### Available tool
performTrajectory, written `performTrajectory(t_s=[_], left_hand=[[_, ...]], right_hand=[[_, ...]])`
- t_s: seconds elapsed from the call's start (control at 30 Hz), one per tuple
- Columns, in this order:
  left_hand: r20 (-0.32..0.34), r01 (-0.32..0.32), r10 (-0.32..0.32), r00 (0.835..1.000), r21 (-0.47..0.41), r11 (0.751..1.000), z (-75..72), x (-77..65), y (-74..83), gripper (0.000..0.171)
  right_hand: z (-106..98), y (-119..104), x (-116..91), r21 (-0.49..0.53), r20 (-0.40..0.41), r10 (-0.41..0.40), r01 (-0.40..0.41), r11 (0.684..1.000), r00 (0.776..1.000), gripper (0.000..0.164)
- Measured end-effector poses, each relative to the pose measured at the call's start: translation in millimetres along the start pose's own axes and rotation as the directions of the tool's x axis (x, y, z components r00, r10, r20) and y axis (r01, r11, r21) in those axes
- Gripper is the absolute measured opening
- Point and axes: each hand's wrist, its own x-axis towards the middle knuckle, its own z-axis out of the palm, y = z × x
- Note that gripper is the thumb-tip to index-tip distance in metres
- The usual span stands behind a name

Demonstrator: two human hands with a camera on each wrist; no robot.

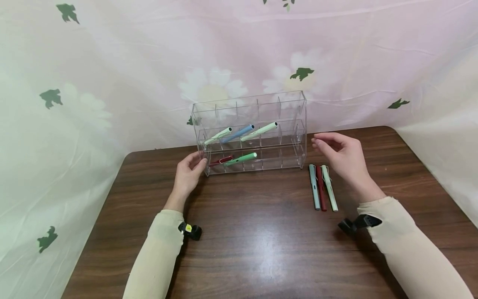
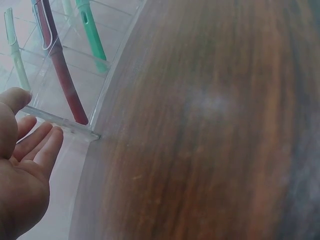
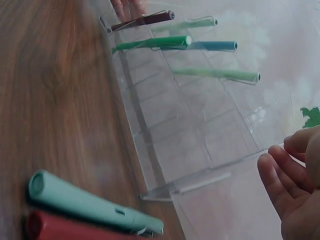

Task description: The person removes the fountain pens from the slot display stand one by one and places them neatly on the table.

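Note:
A clear plastic pen rack (image 1: pixel 271 164) with stepped rows of compartments stands at the back of the table. My left hand (image 1: pixel 189 171) holds its left side near the bottom, thumb in front; in the left wrist view the thumb and fingers lie either side of the wall. Leaning in the upper row are a pale green pen (image 1: pixel 218 136), a blue pen (image 1: pixel 237 133) and another pale green pen (image 1: pixel 259 131). A dark red pen (image 1: pixel 221 160) and a green pen (image 1: pixel 240 159) lean in the front row. My right hand (image 1: pixel 345 155), fingers loosely bent and holding nothing, hovers beside the rack's right end.
Side by side on the wooden table (image 1: pixel 257 232), right of the rack, lie a grey-blue pen (image 1: pixel 314 187), a red pen (image 1: pixel 321 189) and a pale green pen (image 1: pixel 330 189). A patterned cloth (image 1: pixel 149 74) hangs close behind the rack and along the sides.

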Motion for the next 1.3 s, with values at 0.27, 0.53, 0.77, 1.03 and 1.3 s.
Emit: performTrajectory(t_s=[0.27, 0.53, 0.77, 1.03, 1.3], left_hand=[[0.005, 0.006, -0.006, 1.0, -0.011, 1.0, 0.1, -0.1, 1.2, 0.044], [0.0, 0.001, -0.001, 1.0, -0.011, 1.0, 0.7, -0.5, 2.2, 0.043], [0.001, 0.002, -0.002, 1.0, -0.002, 1.0, 0.3, -1.5, 2.0, 0.043], [-0.001, -0.002, 0.002, 1.0, 0.001, 1.0, -0.4, -1.3, 1.0, 0.044], [-0.001, -0.003, 0.003, 1.0, 0.001, 1.0, -0.4, -0.7, 0.1, 0.044]], right_hand=[[16.9, -12.7, 9.6, 0.056, 0.009, -0.013, 0.013, 0.998, 1.0, 0.024], [31.2, -21.2, 20.7, 0.045, 0.014, -0.021, 0.02, 0.999, 1.0, 0.024], [43.1, -24.8, 29.2, 0.076, 0.05, -0.001, -0.002, 0.997, 0.999, 0.028], [57.9, -25.2, 35.4, 0.091, 0.091, 0.024, -0.032, 0.995, 0.996, 0.031], [69.5, -25.8, 39.8, 0.096, 0.127, 0.055, -0.067, 0.993, 0.99, 0.033]])
